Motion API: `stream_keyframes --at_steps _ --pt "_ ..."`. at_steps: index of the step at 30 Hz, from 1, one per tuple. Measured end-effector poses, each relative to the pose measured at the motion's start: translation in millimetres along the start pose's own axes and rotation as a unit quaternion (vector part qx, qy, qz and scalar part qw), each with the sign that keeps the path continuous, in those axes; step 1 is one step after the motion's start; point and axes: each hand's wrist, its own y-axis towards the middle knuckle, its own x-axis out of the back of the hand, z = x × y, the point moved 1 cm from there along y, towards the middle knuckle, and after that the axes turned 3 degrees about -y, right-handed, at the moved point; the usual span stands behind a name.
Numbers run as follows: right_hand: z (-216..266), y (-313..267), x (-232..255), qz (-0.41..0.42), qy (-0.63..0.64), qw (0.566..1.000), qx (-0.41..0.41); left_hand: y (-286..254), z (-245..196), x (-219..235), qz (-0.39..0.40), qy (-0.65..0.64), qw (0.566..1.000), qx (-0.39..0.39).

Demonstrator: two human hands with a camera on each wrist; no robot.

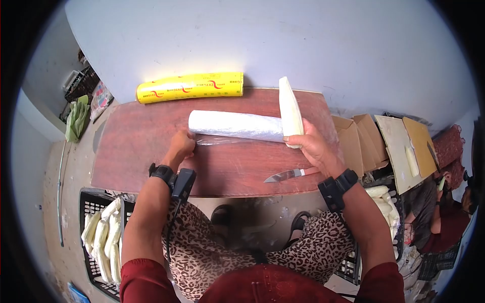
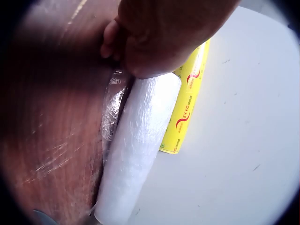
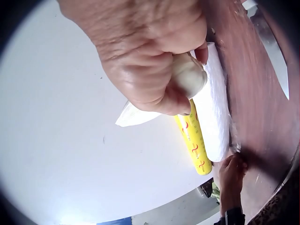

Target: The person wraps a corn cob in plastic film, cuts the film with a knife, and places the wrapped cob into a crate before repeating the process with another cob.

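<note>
My right hand (image 1: pixel 314 144) grips the lower end of what looks like an ear of corn in pale husk (image 1: pixel 290 108), its tapered tip pointing up and away. The ear stands across the right end of a white roll of cling film (image 1: pixel 235 124) lying on the brown table (image 1: pixel 141 151). At the roll's left end, my left hand (image 1: pixel 183 145) has its fingers curled at the loose edge of film (image 2: pixel 112 105), which stretches along the roll's near side. In the right wrist view, the ear's rounded butt (image 3: pixel 190 77) shows between thumb and fingers.
A yellow printed roll (image 1: pixel 189 87) lies at the table's back against the wall. A knife (image 1: pixel 288 175) rests near the front edge. Black crates of pale ears (image 1: pixel 103 237) stand left and right below. Cardboard boxes (image 1: pixel 356 139) and another person (image 1: pixel 449 217) are at right.
</note>
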Motion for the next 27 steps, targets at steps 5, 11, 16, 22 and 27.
stream_keyframes --at_steps 5,11,16,22,27 --pt "-6 5 -3 0.002 0.022 1.000 -0.014 0 0 0 -0.006 0.051 0.998 -0.031" --pt "-11 11 -1 -0.009 -0.013 1.000 -0.021 0 3 0 -0.002 0.071 0.996 -0.047" --pt "-6 9 -6 -0.012 -0.013 1.000 -0.021 -7 1 3 -0.005 0.093 0.994 -0.059" --pt "-6 13 -7 -0.019 -0.004 1.000 0.001 -5 1 2 -0.005 0.120 0.990 -0.068" --pt "-7 20 -4 -0.021 0.010 1.000 0.012 0 7 -1 -0.014 0.134 0.988 -0.080"
